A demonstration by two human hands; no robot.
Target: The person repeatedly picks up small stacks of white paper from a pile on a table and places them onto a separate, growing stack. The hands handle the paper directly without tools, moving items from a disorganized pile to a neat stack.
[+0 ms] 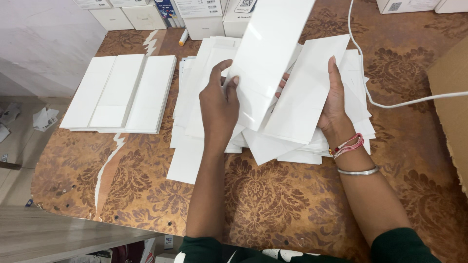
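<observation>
A loose heap of flat white cardboard sheets (204, 83) lies in the middle of the brown patterned table (273, 204). My left hand (219, 104) grips the lower left edge of a long white folded carton piece (268, 53) that tilts up toward the far side. My right hand (334, 100) lies with fingers stretched along the right edge of another white sheet (304, 97) just under it. Bracelets sit on my right wrist.
Three flat white cartons (119, 92) lie side by side at the left. Small white boxes (195, 14) line the far edge. A white cable (390, 104) runs across the right side, beside a brown cardboard box (451, 97). The table's left edge drops to the floor.
</observation>
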